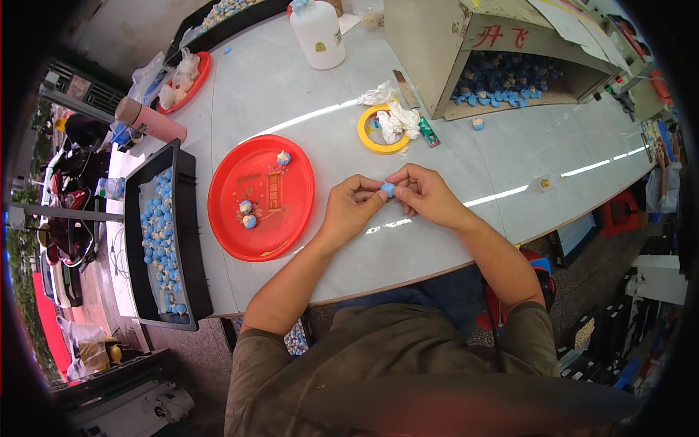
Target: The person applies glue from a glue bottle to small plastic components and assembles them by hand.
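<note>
Frame centre: I see left hand (349,209) and right hand (431,198) pinching a small blue piece (388,189). I'd keep pressure light, even.

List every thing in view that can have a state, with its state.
Blue piece: held at both hands' fingertips
Left hand: pinching
Right hand: pinching
Red tray: mostly bare, three small pieces on it
Near black tray: loaded
Beige box: front open, loaded
Yellow tape roll: lying flat
White wads: crumpled
</note>
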### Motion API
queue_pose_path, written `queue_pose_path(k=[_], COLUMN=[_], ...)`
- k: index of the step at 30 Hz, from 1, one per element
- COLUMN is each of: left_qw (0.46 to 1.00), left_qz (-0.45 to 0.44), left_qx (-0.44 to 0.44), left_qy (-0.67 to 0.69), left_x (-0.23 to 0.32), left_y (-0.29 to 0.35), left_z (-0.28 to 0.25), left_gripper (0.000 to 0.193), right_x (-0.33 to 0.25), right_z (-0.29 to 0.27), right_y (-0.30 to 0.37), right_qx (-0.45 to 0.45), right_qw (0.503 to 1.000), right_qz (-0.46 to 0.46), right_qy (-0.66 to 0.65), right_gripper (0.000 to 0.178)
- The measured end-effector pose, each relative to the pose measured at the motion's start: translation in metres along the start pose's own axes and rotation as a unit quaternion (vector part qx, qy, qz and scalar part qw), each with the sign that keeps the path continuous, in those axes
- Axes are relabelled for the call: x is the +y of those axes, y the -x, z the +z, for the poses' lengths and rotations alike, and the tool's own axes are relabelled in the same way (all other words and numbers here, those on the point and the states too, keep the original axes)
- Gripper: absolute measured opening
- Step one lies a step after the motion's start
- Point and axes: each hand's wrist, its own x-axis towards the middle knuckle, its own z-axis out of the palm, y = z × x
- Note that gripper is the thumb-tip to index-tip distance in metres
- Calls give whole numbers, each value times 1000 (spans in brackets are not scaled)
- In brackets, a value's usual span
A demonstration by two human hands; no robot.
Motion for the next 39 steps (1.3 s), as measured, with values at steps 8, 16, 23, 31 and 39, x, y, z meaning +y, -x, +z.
queue_pose_path(k=[8, 16, 23, 31, 39], left_qw=[1000, 1000, 998, 996, 998], left_qz=[-1, 5, -66, -83, -63], left_qx=[-2, 3, 15, -1, -11], left_qy=[-8, -29, -2, 13, 2], left_x=[-2, -4, 12, 11, 7], left_y=[0, -1, -4, -5, -4], left_z=[-1, 1, -1, -4, -4], left_gripper=[16, 15, 24, 27, 22], right_x=[4, 7, -1, -4, 2], right_z=[0, 3, 0, 2, 2], right_y=[-1, -1, -3, -1, -3], right_qx=[5, 5, -2, 6, 6], right_qw=[999, 999, 1000, 1000, 1000], right_qz=[-5, -25, 14, 18, 17], right_qy=[43, 47, -12, -13, 1], right_gripper=[13, 11, 19, 21, 20])
